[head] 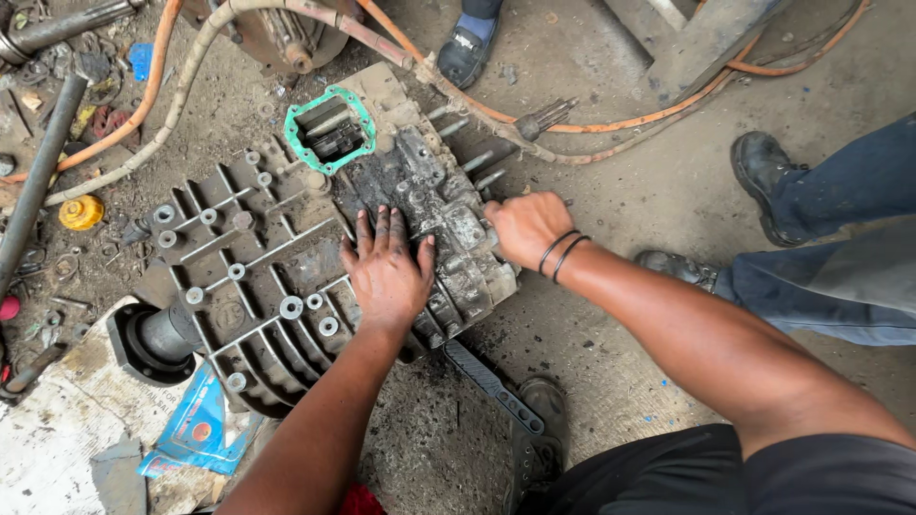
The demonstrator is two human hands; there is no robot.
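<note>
Both forearms reached down to a greasy ribbed gearbox housing (286, 277) lying on the concrete floor (611, 172); left hand (386, 272) pressed flat, fingers spread, right hand (525, 227) curled, gripping its edge.

right hand (524, 227) fingertips hidden behind gearbox casing (286, 277), bystander's legs (840, 248) cropped

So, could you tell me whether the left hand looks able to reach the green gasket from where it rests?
Probably yes. The left hand lies flat on the ribbed casing, and the green gasket sits further up the same casing with only bare metal between them. Nothing covers it; the right hand is off to the side.
</note>
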